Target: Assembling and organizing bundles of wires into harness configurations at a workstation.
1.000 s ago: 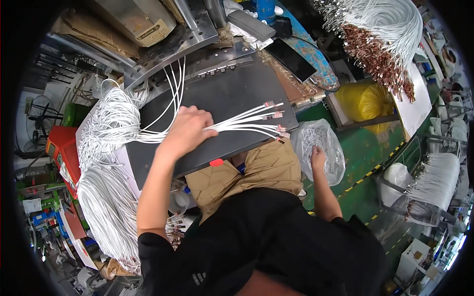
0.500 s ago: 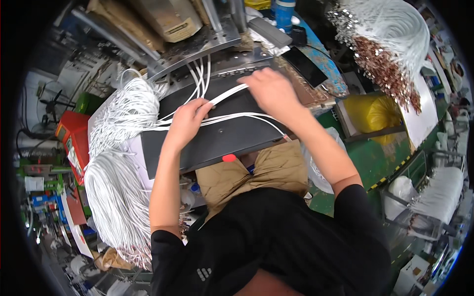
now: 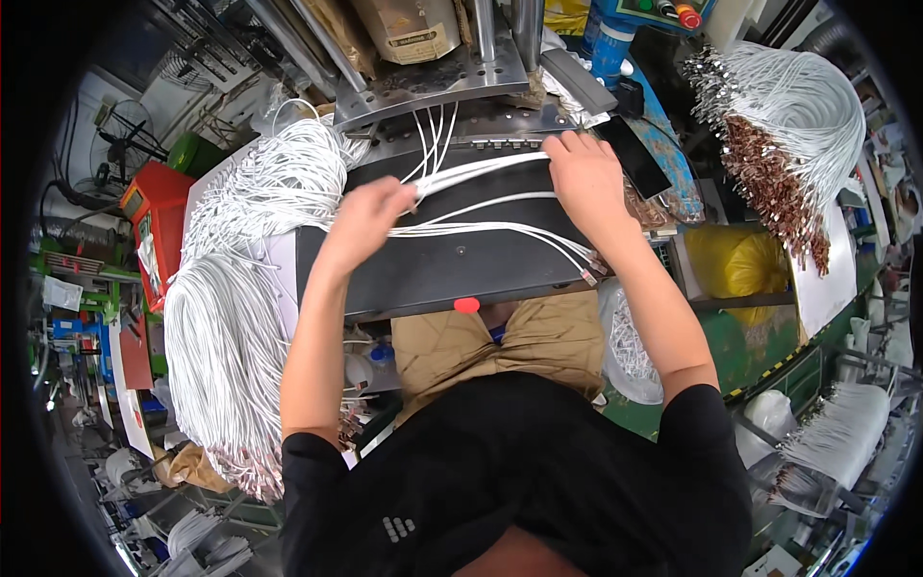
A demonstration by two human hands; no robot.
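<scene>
A bunch of white cables (image 3: 486, 171) stretches between my two hands above a black work surface (image 3: 433, 271). My left hand (image 3: 367, 221), slightly blurred, is closed around the bunch at its left. At the other end my right hand (image 3: 586, 183) grips the cables, palm down, its fingers hiding their tips. Nearer to me, several loose white cables (image 3: 471, 228) lie across the black surface, their small connector ends (image 3: 588, 275) by my right wrist. Behind the bunch, a few thin white cables (image 3: 435, 144) run up beneath the metal press plate (image 3: 433, 91).
Thick heaps of white cable (image 3: 226, 365) lie at the left, beside a red box (image 3: 159, 216). Metal press posts (image 3: 486, 29) stand ahead. A phone (image 3: 635, 159), a blue bottle (image 3: 611, 53) and a hanging cable bundle (image 3: 798, 106) are to the right, above a yellow bag (image 3: 735, 264).
My hands have moved farther apart along the cable bunch, the left one leftward and the right one rightward. More connector ends show near my right wrist. The whole view has shifted somewhat.
</scene>
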